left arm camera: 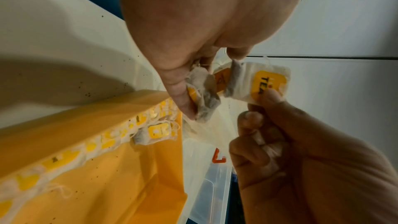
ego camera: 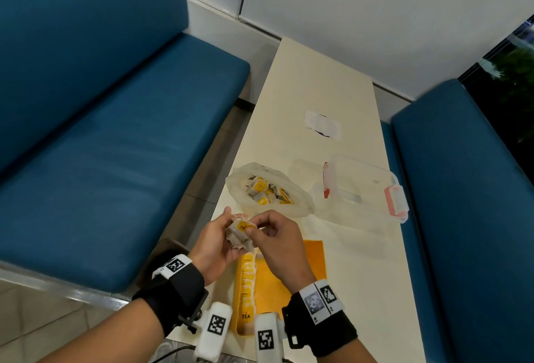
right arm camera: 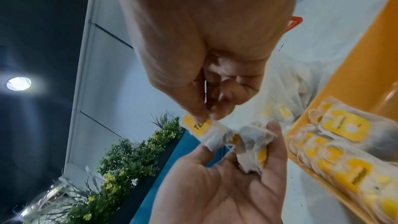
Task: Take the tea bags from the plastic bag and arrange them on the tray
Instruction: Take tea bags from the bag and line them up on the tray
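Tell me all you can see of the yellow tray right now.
The yellow tray lies flat on the cream table, nearest the person, partly hidden under both wrists. It looks like shallow plastic with a raised rim. A row of tea bags with yellow tags lines its left side; the rest of its floor shows bare. Neither hand touches it.

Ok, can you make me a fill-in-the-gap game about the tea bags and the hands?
1. The right hand pinches one tea bag by its ____ label.
2. The left hand holds a bunch of tea bags above the ____.
3. The row of tea bags lies in the ____ tray.
4. The plastic bag lies left of the clear ____.

Missing words: yellow; table; yellow; box
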`<state>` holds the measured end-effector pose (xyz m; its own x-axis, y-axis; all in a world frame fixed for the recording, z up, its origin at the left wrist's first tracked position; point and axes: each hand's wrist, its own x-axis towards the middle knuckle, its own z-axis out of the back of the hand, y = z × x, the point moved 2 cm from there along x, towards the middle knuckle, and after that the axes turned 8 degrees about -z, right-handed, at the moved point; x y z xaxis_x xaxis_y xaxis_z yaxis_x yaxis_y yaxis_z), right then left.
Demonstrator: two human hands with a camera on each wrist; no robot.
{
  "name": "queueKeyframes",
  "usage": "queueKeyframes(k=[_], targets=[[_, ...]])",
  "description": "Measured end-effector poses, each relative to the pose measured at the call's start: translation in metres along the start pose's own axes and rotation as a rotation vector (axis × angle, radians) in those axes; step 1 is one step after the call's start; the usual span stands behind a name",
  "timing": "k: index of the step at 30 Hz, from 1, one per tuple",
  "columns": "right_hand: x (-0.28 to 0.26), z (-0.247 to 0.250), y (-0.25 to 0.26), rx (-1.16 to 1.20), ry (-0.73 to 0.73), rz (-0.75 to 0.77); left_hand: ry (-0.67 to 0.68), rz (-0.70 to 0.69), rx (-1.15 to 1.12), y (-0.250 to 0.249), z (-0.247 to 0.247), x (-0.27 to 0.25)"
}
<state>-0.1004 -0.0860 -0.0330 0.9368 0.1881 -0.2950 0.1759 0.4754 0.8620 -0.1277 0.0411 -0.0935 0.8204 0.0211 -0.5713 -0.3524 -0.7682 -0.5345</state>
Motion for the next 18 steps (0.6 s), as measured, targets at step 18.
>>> queueKeyframes(k=[18], targets=[[0.016, 0.051, -0.083, -0.125, 0.063, -0.248, -0.019, -0.053, 0.046, 0.001, 0.01, 0.002]])
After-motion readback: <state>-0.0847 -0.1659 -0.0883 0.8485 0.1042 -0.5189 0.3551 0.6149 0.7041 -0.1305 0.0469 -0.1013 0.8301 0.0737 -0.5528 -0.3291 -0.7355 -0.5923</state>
